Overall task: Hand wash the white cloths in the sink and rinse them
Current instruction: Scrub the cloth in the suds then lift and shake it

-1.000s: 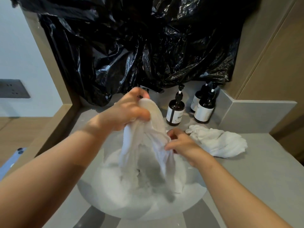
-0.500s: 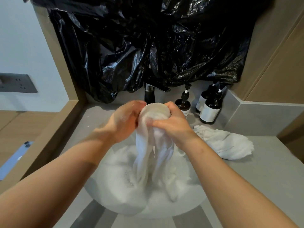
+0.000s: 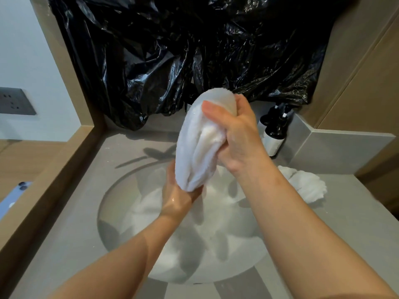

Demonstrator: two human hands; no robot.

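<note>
Right hand [image 3: 235,137] – fingers and thumb curled tight round the upper part of a white cloth [image 3: 200,147], thumb laid across its front. The cloth is bunched into a thick roll with its rounded top standing above my knuckles, and it is held up over the sink, clear of the water.

Left hand [image 3: 179,190] – lower, wet and shiny. It grips the bottom end of the same roll: thumb up along the left side, fingers curled under the tip. Both hands are closed on the one cloth, right above left, and the roll runs tilted between them.

Sink [image 3: 103,203] – round basin set into a grey countertop [image 3: 64,234], full of white suds. Some folds under the foam could be more cloth; I cannot tell foam from fabric there.

Second white cloth [image 3: 306,186] – crumpled heap on the countertop to the right of the basin, partly hidden behind my right forearm.

Back right corner: dark pump bottles [image 3: 274,130] with white labels, standing close together against the wall.

A black plastic bag [image 3: 194,50] hangs crinkled across the wall behind the sink.

Far left, below the counter edge, a blue phone [image 3: 13,197]; above it, a grey wall socket [image 3: 15,101].
</note>
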